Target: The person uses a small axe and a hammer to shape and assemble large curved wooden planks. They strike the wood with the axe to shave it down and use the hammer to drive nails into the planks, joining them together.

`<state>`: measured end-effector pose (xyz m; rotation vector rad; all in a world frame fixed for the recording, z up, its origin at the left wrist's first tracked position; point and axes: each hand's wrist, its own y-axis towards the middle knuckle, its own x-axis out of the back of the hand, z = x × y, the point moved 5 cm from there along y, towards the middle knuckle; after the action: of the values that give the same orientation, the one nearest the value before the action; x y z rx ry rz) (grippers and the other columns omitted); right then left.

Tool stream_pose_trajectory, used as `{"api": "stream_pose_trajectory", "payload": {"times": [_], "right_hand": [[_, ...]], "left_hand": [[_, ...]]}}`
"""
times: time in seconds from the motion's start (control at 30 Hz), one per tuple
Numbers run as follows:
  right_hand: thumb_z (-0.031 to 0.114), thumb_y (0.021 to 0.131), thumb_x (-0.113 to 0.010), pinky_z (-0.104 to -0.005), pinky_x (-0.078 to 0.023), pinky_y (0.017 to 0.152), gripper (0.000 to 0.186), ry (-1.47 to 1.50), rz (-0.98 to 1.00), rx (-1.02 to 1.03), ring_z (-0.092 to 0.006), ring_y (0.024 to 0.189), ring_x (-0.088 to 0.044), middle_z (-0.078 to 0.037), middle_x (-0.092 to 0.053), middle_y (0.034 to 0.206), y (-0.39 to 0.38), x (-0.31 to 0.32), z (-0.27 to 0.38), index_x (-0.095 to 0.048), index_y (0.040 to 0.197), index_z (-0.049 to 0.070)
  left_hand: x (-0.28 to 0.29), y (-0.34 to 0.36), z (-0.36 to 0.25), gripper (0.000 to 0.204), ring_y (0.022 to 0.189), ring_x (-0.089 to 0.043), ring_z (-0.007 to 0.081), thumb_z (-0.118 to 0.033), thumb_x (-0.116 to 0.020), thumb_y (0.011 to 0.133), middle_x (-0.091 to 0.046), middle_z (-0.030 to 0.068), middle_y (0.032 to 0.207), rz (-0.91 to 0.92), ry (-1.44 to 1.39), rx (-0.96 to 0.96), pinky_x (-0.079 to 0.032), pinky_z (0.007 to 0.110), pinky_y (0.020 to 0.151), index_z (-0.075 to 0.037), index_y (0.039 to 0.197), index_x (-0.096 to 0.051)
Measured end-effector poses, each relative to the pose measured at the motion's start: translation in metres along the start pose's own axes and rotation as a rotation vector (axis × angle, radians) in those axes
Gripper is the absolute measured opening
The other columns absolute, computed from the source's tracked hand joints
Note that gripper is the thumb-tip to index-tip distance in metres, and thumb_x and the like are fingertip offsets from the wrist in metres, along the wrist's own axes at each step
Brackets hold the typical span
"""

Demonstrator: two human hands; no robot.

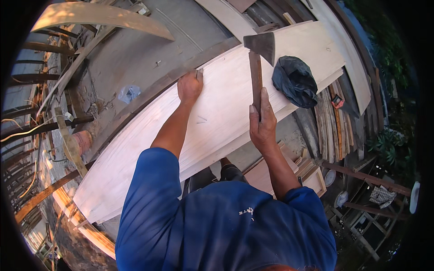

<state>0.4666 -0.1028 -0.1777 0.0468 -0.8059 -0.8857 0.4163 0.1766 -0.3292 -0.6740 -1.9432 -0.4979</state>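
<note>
A long pale plywood sheet (149, 131) with a curved outline lies in front of me. At its far edge rests my left hand (190, 86), fingers closed and pressed together; what they pinch, if anything, is too small to make out. My right hand (263, 121) grips a hatchet (256, 77) by its brown wooden handle, thumb and fingers along the shaft. The dark hatchet head is raised above the sheet, its wide blade turned right. Two small nails (201, 120) lie on the wood, between my hands and nearer to me.
A crumpled black plastic bag (294, 82) sits on the sheet right of the hatchet. A handsaw (337, 101) and stacked wood strips (332, 128) lie farther right. A curved plank (99, 16) and dark ribs (34, 79) stand at left. Wooden offcuts (312, 176) lie near my right elbow.
</note>
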Motion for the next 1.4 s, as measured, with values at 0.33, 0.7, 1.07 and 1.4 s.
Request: {"api": "stream_pose_trajectory", "payload": {"times": [0.33,0.7,1.07,1.4], "right_hand": [[-0.002,0.098,-0.06,-0.0472,-0.054,0.077,0.07,-0.02,0.257,-0.153,-0.0433,0.084,-0.067,-0.029,-0.066,0.098,0.041,-0.053,-0.037,-0.035,0.163,0.007],[0.0,0.099,-0.058,-0.0475,-0.053,0.078,0.072,0.051,0.26,-0.209,-0.0397,0.082,-0.066,-0.027,-0.065,0.092,0.054,-0.071,-0.048,-0.033,0.165,0.014],[0.005,0.102,-0.056,-0.0462,-0.055,0.079,0.07,0.075,0.318,-0.417,-0.0432,0.085,-0.069,-0.029,-0.068,0.095,0.048,-0.055,-0.064,-0.029,0.166,0.015],[-0.003,0.098,-0.058,-0.0459,-0.055,0.076,0.072,0.012,0.343,-0.308,-0.0387,0.08,-0.07,-0.025,-0.067,0.089,0.034,-0.075,-0.074,-0.036,0.164,0.014]], "left_hand": [[0.004,-0.001,0.002,0.042,0.092,-0.069,0.0397,-0.043,-0.053,0.104,-0.075,0.0173,0.098,-0.051,-0.042,-0.011,-0.051,0.051,0.086,-0.006,0.095,-0.072],[0.0,-0.003,0.006,0.043,0.093,-0.069,0.0391,-0.044,-0.054,0.104,-0.075,0.0162,0.098,-0.043,-0.093,-0.006,-0.051,0.05,0.087,-0.006,0.097,-0.073],[0.0,-0.001,0.004,0.038,0.092,-0.069,0.0418,-0.039,-0.057,0.102,-0.074,0.0198,0.098,-0.04,-0.099,0.016,-0.051,0.051,0.087,-0.003,0.096,-0.069],[-0.003,-0.002,0.003,0.042,0.093,-0.068,0.0447,-0.043,-0.056,0.103,-0.073,0.0226,0.098,-0.08,-0.123,-0.016,-0.053,0.054,0.086,-0.003,0.1,-0.07]]}}
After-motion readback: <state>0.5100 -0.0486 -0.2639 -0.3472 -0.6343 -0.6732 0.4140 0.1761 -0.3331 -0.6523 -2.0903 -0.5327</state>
